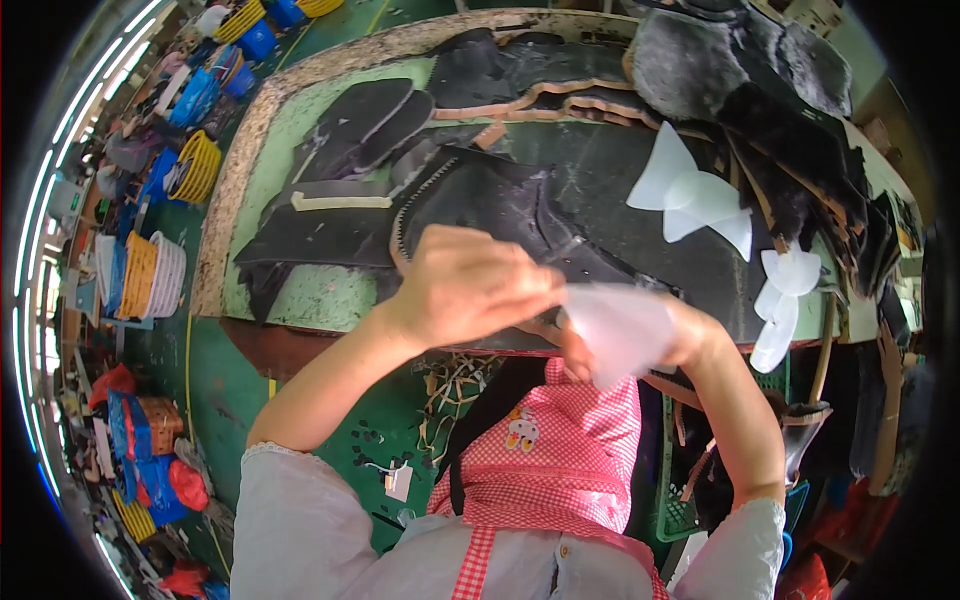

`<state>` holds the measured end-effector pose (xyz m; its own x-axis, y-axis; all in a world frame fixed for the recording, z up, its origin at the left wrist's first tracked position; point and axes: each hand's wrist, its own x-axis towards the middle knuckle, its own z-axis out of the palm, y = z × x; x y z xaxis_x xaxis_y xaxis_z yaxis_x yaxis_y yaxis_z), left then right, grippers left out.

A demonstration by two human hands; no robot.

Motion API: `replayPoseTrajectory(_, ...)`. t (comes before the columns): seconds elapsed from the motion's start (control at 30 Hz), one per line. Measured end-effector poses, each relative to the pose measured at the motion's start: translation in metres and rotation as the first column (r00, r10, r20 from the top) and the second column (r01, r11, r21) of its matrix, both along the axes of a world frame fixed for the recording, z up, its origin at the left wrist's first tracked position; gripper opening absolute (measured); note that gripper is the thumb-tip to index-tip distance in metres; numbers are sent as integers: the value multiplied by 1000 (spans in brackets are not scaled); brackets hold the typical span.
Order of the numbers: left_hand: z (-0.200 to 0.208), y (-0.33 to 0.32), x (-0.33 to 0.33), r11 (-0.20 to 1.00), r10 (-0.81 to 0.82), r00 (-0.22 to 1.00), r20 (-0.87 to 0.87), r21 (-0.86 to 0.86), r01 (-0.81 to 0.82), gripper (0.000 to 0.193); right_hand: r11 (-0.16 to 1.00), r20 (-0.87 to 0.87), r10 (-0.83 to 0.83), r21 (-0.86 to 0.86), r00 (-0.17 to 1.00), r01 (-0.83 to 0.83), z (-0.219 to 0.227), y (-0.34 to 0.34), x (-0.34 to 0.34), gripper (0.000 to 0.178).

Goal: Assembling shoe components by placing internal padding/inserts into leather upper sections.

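Holding a translucent white piece (622, 330) at the table's near edge (300, 300), right hand (690, 335) mostly hidden behind it, grip unclear, left hand (470, 285) closed, fingers pinching its left edge, black leather pieces (500, 205) beyond, fur (700, 60) cut off above.

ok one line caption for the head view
Both hands, left hand and right hand, hold a translucent white piece over a worktable.

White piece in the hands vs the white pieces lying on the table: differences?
The held white piece is pinched between the left hand and right hand, off the surface; the table pieces lie loose on dark material, untouched. The held piece is single; the table pieces overlap in a fan. Both look translucent white, thin and curved.
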<state>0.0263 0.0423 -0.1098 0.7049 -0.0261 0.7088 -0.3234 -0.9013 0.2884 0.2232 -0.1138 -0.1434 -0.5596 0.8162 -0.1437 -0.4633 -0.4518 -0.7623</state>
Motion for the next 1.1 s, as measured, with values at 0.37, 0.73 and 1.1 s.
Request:
replayPoseTrajectory(0.37, -48, 16, -52, 964, 255, 934, -252, 143, -224, 23, 531, 243, -814, -60, 528, 845, 15, -58, 52, 24)
replayPoseTrajectory(0.73, -31, -17, -38, 501, -35, 880, -473, -771, -394, 44, 789, 658, -577, 294, 484, 540, 25, -20, -13, 26)
replayPoseTrajectory(1.1, -52, 10, -18, 373, -121, 788, -604, -763, -527, 17, 808, 845, -508, 401, 166, 432, -15, 4, -37, 25)
